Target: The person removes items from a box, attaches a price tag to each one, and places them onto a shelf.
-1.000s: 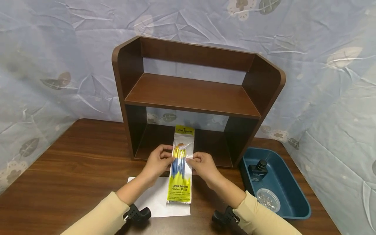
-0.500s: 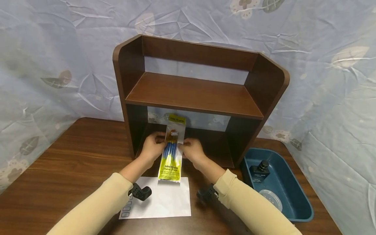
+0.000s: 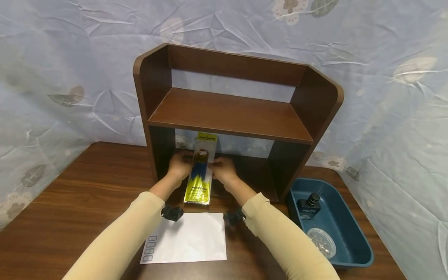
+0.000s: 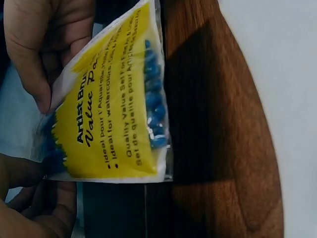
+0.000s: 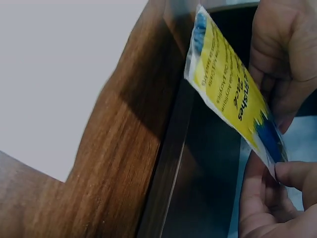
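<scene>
Between my two hands is a clear and yellow packet of artist brushes point(image 3: 199, 171), with blue handles showing through the plastic. My left hand point(image 3: 180, 166) pinches its left edge and my right hand point(image 3: 224, 170) pinches its right edge. The packet stands tilted in the lower compartment of a brown wooden shelf point(image 3: 231, 112), its printed lower end toward me. In the left wrist view the packet's yellow end point(image 4: 114, 109) hangs over the wooden surface. In the right wrist view the thumb and fingers point(image 5: 297, 176) hold the packet's edge.
White paper point(image 3: 189, 239) lies on the wooden table point(image 3: 80, 202) in front of the shelf. At the right stands a blue tray point(image 3: 344, 225) holding a dark bottle with a black cap point(image 3: 308, 206) and a round clear container point(image 3: 321, 242). Patterned cloth point(image 3: 70, 77) hangs behind.
Both hands have carried the brush packet forward and slightly left, from in front of the shelf into its lower compartment. More of the white paper is now uncovered.
</scene>
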Tool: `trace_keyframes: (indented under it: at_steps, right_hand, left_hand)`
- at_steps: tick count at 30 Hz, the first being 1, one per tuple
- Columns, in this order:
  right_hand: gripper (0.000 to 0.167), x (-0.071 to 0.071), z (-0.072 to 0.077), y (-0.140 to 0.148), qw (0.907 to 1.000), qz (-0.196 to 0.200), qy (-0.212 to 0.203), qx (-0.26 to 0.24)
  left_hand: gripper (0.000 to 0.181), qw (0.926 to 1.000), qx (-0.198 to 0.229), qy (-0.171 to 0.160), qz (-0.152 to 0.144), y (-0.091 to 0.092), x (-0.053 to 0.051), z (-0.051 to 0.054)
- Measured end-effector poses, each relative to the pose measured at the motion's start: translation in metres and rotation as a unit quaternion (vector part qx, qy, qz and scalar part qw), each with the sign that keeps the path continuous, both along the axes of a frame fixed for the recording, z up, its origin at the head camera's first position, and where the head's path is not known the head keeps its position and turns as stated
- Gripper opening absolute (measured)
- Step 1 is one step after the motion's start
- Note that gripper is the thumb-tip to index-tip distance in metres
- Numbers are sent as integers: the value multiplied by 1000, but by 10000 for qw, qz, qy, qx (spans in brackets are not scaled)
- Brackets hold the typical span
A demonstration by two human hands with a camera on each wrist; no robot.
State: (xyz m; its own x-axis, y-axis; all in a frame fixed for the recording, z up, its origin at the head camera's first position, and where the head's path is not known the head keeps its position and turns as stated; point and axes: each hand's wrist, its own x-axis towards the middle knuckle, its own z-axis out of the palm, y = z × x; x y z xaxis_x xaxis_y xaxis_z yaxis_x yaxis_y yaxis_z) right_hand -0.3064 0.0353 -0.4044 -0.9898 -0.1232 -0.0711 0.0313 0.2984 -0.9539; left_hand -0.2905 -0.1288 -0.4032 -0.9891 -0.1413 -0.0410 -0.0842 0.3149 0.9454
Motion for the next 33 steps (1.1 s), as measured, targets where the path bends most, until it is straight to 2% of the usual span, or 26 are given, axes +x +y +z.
trace_keyframes:
  at_steps: [6, 12, 18, 21, 28, 33]
  right_hand:
    - [29, -4, -8, 0, 9997, -48, 175, 151]
    - [24, -8, -17, -2, 9984, -92, 378, 400]
    - [24, -12, -22, -2, 9976, -20, 478, 506]
    - [23, -14, -25, -2, 9968, 5, 529, 607]
    - [22, -16, -21, -5, 9936, 87, 653, 922]
    - [21, -16, -19, -6, 9835, -29, 945, 1539]
  left_hand:
    - [37, 9994, -291, -16, 171, 2, -6, -9]
    - [41, 9964, -767, 54, 347, 5, -15, -18]
    - [36, 9924, -1199, -35, 281, 6, -20, -22]
    - [35, 9916, -1262, -101, 283, 5, -22, -25]
    - [36, 9891, -1409, 83, 428, 4, -22, -24]
    - [37, 9837, -1745, 208, 373, 7, -22, -23]
